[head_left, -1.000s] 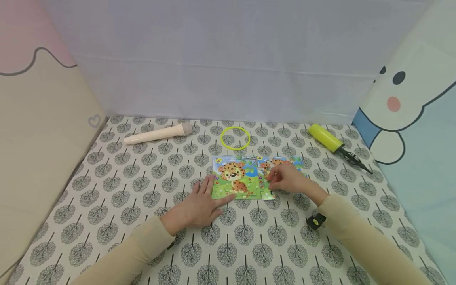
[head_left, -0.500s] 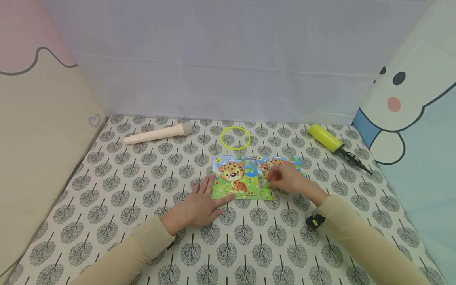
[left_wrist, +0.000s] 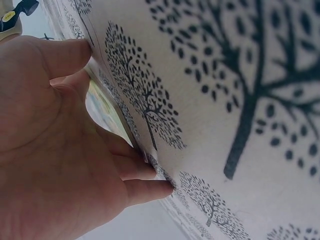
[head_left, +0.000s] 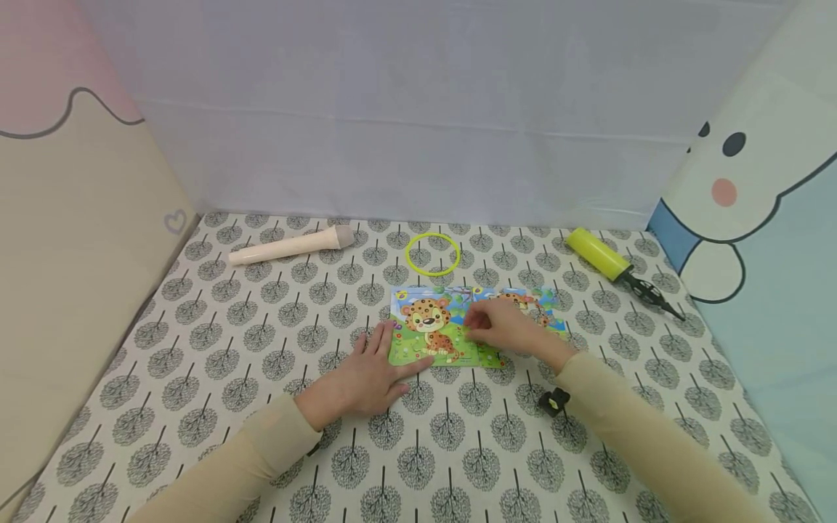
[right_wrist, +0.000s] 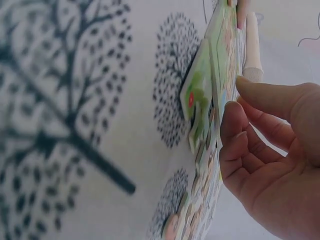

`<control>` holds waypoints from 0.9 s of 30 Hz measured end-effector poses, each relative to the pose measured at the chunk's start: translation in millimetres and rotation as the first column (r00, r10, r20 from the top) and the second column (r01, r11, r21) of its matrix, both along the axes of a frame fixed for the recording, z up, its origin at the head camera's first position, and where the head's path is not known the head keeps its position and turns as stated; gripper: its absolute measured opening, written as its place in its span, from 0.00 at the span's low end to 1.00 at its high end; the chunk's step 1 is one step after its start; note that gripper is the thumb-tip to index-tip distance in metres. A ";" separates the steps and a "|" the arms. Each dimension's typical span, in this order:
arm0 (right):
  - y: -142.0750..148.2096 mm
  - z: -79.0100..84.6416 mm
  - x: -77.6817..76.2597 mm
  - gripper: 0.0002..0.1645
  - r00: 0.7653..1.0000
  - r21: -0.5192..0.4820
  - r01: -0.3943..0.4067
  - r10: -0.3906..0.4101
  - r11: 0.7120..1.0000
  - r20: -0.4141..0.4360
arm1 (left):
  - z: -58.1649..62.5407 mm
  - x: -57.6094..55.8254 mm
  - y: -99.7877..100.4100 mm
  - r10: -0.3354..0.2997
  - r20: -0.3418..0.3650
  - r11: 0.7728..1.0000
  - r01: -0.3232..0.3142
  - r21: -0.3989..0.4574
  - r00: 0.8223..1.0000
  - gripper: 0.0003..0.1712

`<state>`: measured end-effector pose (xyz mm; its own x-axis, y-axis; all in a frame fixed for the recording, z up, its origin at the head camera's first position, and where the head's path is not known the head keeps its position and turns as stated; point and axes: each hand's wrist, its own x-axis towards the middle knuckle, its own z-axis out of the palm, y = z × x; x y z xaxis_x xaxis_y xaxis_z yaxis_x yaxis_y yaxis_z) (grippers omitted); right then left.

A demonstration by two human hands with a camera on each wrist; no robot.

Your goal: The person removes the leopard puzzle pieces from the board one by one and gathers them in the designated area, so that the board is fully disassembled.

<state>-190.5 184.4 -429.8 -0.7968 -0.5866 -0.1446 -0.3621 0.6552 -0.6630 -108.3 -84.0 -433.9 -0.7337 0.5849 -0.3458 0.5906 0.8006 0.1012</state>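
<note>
**Card sheets printed with a leopard, worked by two bare hands**

Head view. Glossy printed card: two leopard sheets lie side by side on the tree-patterned surface (head_left: 196, 349), the left leopard sheet (head_left: 428, 327) fully visible, the right leopard sheet (head_left: 532, 305) partly covered. Together they form a band whose long axis runs left to right across the surface, tops pointing away from the person. The left hand (head_left: 366, 378) lies flat, fingers straight, its fingertips pressing the near left corner of the left sheet. The right hand (head_left: 503, 328) rests over the seam, fingertips bunched as if pinching something small; what it pinches cannot be told. Beyond lie a yellow ring (head_left: 431, 253), a cream cylinder (head_left: 290, 245) and a yellow pump (head_left: 598, 253).

Left wrist view. The left hand (left_wrist: 65, 150) shows extended fingers lying against the cloth and the sheet's edge (left_wrist: 102, 107); its grip encloses nothing.

Right wrist view. The right hand (right_wrist: 272, 165) hovers with fingers curled close to the sheet (right_wrist: 212, 100), seen edge-on with one corner slightly raised; nothing is visibly held between the fingertips.

Risk, as a judgement: if the left hand's pressure slackens, the sheet could slide or rotate on the smooth cloth; the raised corner may catch a fingertip and bend.
</note>
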 end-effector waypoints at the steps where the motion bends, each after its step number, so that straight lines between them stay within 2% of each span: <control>1: -3.0 -0.4 0.0 0.09 1.000 0.003 0.001 -0.001 1.000 0.003 | -0.1 0.0 0.0 -0.001 -0.002 1.000 0.001 -0.001 1.000 0.30; 4: -11.0 -3.7 -0.3 0.08 1.000 0.005 -0.011 0.011 1.000 -0.014 | -0.1 0.1 -0.1 -0.004 -0.003 1.000 0.004 0.003 1.000 0.30; 11: -27.0 -10.8 0.6 0.11 0.988 0.029 -0.082 0.085 0.996 -0.126 | 0.5 -0.9 0.1 -0.009 0.009 1.000 0.009 0.000 1.000 0.29; 19: -43.5 -14.1 4.3 0.13 0.992 0.028 -0.078 0.080 0.997 -0.098 | -1.7 -0.7 -0.1 -0.010 0.029 1.000 0.010 0.010 1.000 0.28; 27: -52.1 -12.8 7.2 0.15 0.988 -0.002 -0.127 0.126 0.992 -0.091 | 0.4 -1.1 -1.4 -0.026 0.025 1.000 0.026 0.001 0.999 0.28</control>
